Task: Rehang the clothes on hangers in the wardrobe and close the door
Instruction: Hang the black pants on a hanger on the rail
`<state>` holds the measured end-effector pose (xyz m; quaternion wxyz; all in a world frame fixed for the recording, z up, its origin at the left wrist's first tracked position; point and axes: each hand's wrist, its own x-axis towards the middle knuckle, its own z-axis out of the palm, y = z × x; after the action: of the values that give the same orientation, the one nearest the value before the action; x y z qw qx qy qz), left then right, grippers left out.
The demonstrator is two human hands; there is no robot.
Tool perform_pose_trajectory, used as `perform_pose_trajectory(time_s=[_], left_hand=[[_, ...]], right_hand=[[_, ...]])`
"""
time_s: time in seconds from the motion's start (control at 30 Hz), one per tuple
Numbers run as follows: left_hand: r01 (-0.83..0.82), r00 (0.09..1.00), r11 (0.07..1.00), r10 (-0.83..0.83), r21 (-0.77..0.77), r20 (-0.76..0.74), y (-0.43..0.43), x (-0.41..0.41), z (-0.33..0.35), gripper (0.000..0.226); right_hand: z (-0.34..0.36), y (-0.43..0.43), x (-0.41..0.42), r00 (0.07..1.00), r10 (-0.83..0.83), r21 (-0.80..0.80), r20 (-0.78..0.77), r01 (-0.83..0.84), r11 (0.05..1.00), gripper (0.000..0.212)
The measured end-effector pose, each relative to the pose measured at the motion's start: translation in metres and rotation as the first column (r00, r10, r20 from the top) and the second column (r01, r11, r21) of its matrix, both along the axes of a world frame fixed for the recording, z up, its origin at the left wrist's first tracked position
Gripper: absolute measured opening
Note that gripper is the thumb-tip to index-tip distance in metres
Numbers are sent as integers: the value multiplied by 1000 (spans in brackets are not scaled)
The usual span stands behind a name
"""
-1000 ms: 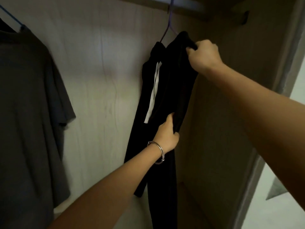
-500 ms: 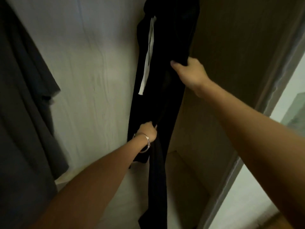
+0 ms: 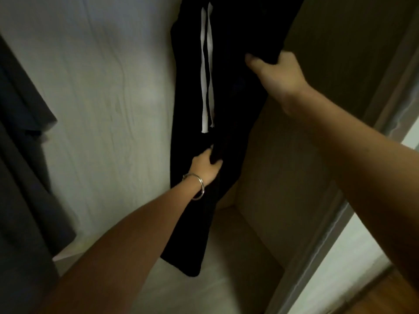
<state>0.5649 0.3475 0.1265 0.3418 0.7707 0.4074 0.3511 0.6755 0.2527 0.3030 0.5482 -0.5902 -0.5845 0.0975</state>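
Observation:
Black trousers [image 3: 229, 91] with white drawstrings [image 3: 207, 71] hang down inside the wardrobe; their top and the hanger are out of frame. My left hand [image 3: 206, 168], with a metal bracelet on the wrist, grips a fold of the cloth about halfway down. My right hand [image 3: 277, 73] holds the trousers' right edge higher up, thumb in front and fingers behind the cloth. The trouser hem [image 3: 183, 264] hangs just above the wardrobe floor.
A dark grey shirt [image 3: 20, 168] hangs at the left edge. The pale back wall [image 3: 108, 91], the wooden right side wall [image 3: 283, 177] and the wardrobe floor [image 3: 226, 279] enclose the space. The door frame [image 3: 322, 241] runs down the right, with wooden room floor beyond.
My right hand has slid from the top of the trousers down their right edge. My left hand moved lower on the cloth. The view tilted down, so the hanger left the frame.

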Motion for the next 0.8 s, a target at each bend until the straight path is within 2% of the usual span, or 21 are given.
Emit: perform_pose_trajectory(time_s=[0.17,0.33,0.47,0.57,0.67,0.8], left_hand=[[19,977,999,-8,47,-215,-6,0,-36,31],[0,946,1000,-5,-14,-324,-13,4,-48,34],[-26,898,1000,23,0,-440,-25,3,-59,33],[-30,887,999,17,-19,-461,-34,1,-70,35],[-16,909,998,-11,-62,-416,-44,1,-77,35],[-9,893,997,-26,-75,-448,-51,-3,-90,31]], right_hand=[[-25,3,2,993,-77,-86,-87,69,994,47],[-37,-10,-5,993,-80,-129,-87,68,989,46],[-57,-16,-10,987,-131,-168,-96,114,979,46],[-77,-19,-14,981,-162,-212,-105,137,968,40],[-92,-26,-18,977,-171,-252,-127,135,958,35],[-113,-33,-19,980,-162,-389,-112,107,915,38]])
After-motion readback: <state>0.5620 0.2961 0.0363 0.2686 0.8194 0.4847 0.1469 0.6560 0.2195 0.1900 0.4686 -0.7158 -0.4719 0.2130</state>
